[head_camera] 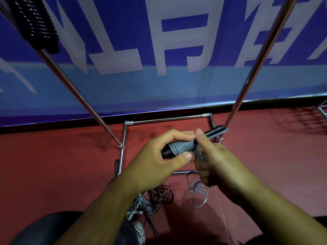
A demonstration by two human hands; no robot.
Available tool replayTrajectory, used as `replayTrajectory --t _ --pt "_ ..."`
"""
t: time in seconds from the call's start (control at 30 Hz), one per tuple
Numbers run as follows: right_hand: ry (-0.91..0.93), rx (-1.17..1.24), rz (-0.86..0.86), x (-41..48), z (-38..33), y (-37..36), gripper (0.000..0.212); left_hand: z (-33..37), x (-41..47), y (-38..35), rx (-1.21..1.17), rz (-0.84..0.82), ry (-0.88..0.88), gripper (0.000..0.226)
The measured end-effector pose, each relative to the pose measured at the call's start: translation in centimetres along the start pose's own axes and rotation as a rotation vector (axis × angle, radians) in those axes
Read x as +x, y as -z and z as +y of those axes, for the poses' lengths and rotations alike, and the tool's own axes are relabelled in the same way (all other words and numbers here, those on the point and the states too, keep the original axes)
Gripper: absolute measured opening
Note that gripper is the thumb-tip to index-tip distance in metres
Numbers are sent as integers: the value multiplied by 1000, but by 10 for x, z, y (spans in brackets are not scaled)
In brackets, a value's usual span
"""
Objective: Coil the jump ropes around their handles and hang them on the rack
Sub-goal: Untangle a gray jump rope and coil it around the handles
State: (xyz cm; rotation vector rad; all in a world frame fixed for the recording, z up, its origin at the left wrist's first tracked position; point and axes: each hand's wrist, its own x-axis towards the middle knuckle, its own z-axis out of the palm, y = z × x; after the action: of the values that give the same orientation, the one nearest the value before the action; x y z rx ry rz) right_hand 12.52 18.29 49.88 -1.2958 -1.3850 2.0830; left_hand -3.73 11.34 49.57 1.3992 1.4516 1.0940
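Left hand point(157, 156) gripped black handles point(210, 133) wound with grey rope point(182, 147), right hand point(214, 160) pinched the rope's loose end, rack point(169, 119) behind, more ropes point(159, 195) on red floor point(53, 165)

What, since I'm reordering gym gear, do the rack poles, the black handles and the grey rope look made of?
The rack poles look like polished metal: bright streaks run along them. The black handles are matte, probably plastic or foam: little glare. The grey rope is smooth and glossy, likely vinyl: each turn carries a highlight.
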Motion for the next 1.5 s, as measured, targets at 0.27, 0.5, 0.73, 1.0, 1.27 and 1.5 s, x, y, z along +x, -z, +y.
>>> replayTrajectory --t 0.27,0.5,0.73,1.0,1.27,1.5 --pt "179 24 -193 0 -3 -3 53 -4 3 -1 -497 123 177 53" --pt "248 -168 -188 2 -3 -2 60 -1 2 3 -416 205 140 35" --pt "210 -74 -180 5 3 -4 47 16 -2 6 -125 215 57 34" --pt "171 -174 -99 7 -2 -1 51 12 0 3 -5 244 40 39" --pt "184 -192 -48 6 -2 1 39 10 4 2 20 262 56 49" --pt "170 -83 63 8 2 2 72 7 1 1 147 89 3 53"
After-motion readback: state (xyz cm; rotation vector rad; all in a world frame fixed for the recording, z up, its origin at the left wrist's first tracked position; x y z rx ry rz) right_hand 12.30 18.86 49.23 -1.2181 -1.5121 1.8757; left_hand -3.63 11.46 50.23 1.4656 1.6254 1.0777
